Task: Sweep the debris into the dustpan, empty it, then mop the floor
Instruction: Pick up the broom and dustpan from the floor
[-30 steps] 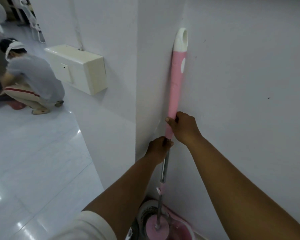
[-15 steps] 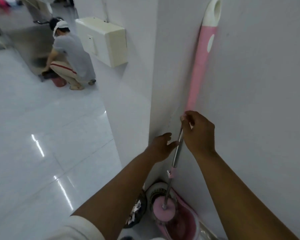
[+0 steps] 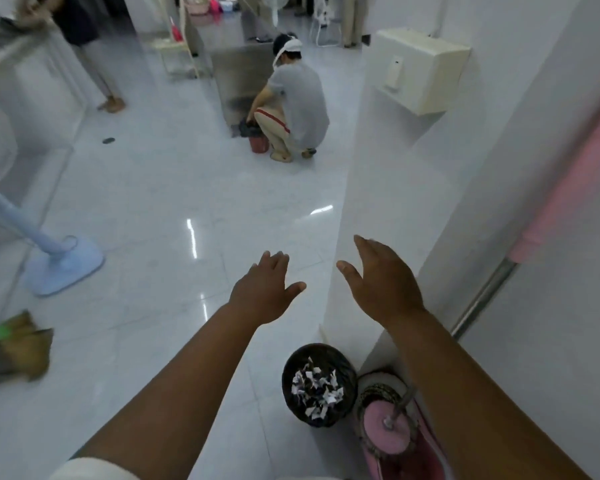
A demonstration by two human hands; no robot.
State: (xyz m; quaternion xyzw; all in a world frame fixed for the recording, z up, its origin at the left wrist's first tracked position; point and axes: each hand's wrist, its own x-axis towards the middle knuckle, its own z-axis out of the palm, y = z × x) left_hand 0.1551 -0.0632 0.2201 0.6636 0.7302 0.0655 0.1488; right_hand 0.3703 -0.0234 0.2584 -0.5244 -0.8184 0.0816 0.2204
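Observation:
The pink mop (image 3: 565, 199) leans against the white wall at the right, its metal shaft running down to the round pink head in the pink spin bucket (image 3: 426, 455) at the wall's foot. My left hand (image 3: 264, 292) and my right hand (image 3: 381, 278) are stretched out in front of me, fingers straight, holding nothing and clear of the mop. A black bin (image 3: 317, 384) filled with white paper scraps stands beside the bucket. A broom head (image 3: 18, 344) lies at the left edge.
A white pillar corner (image 3: 361, 188) with a cream wall box (image 3: 420, 67) stands just ahead on the right. A person in grey (image 3: 297, 98) squats further off by a red pot. A pale blue fan base (image 3: 61, 265) stands at the left. Another person (image 3: 84, 39) stands far left.
Both hands have let go of the mop handle and moved left, away from it. The view has swung left from the wall toward the open floor.

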